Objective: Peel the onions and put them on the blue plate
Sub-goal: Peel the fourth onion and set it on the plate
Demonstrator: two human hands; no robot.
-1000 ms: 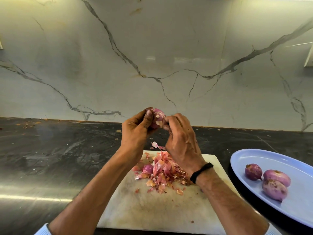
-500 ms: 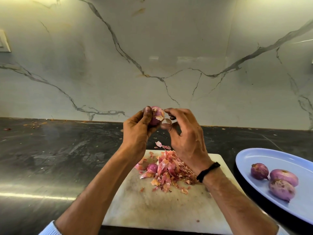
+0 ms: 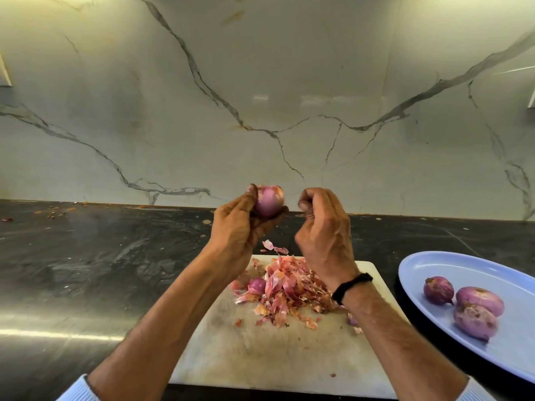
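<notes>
Head view: your left grip (image 3: 240,224) is holding a part-peeled onion (image 3: 269,204) above the far edge of the cutting board (image 3: 260,357), fingers curling round it. Your right grip (image 3: 324,224) is hovering just beside the onion, fingers curling in; cannot tell if it's pinching a scrap. Peel pile (image 3: 289,285) is lying on the board's far half. Blue plate (image 3: 434,264) is sitting right of the board, carrying three onions (image 3: 477,299).
</notes>
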